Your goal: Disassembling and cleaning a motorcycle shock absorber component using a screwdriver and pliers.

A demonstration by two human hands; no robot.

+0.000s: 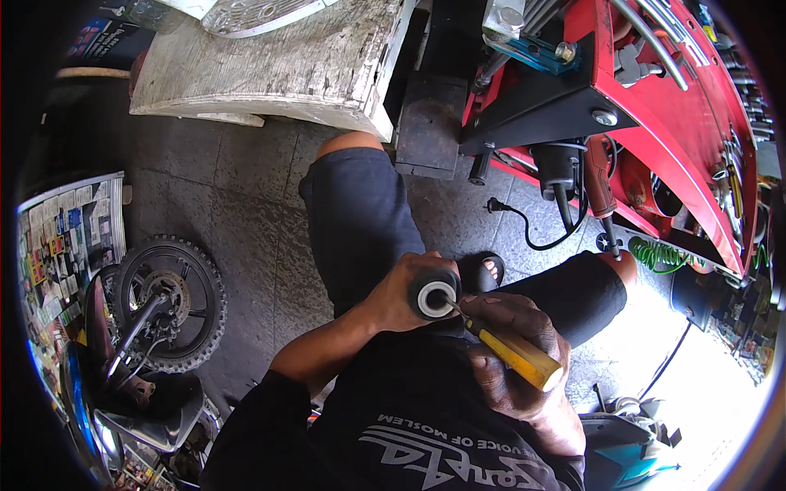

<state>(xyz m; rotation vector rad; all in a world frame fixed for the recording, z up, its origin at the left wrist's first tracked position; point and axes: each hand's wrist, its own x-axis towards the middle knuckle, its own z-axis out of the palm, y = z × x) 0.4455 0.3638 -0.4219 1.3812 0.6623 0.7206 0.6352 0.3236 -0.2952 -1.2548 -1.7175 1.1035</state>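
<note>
My left hand [397, 295] is closed around a black cylindrical part [422, 278], its open end facing up and showing a pale metal ring [425, 301]. My right hand [499, 380] grips a screwdriver [520, 358] with a yellow handle, its thin shaft angled into that end near the ring, where the tip is hard to make out. Both hands are held over my lap, in front of my black T-shirt, between my dark shorts-covered legs.
A worn wooden bench [254, 65] and a dark metal block [426, 123] stand ahead. A red tool trolley [679, 155] with tools and a dangling plug is at right. A motorcycle wheel [201, 327] and sticker-covered board [61, 229] are at left, over tiled floor [237, 180].
</note>
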